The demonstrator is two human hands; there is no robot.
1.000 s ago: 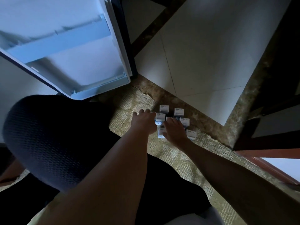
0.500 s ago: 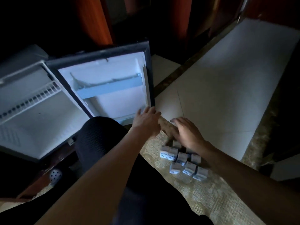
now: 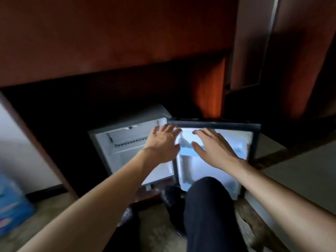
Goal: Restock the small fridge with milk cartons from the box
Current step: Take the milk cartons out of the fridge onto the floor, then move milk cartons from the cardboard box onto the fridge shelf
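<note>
Left hand [image 3: 163, 142] and right hand [image 3: 212, 148], grips empty with fingers spread, hover at the small fridge [image 3: 127, 153]; unseen milk cartons are likely light and dentable, best held by their sides.

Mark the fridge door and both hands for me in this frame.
fridge door [image 3: 214, 125]: head view, on the dark top edge of the open door.
left hand [image 3: 161, 142]: head view, on the back of the hand.
right hand [image 3: 213, 150]: head view, on the back of the hand.

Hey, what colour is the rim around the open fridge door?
The rim is dark grey, nearly black, seen best in the head view.
</note>
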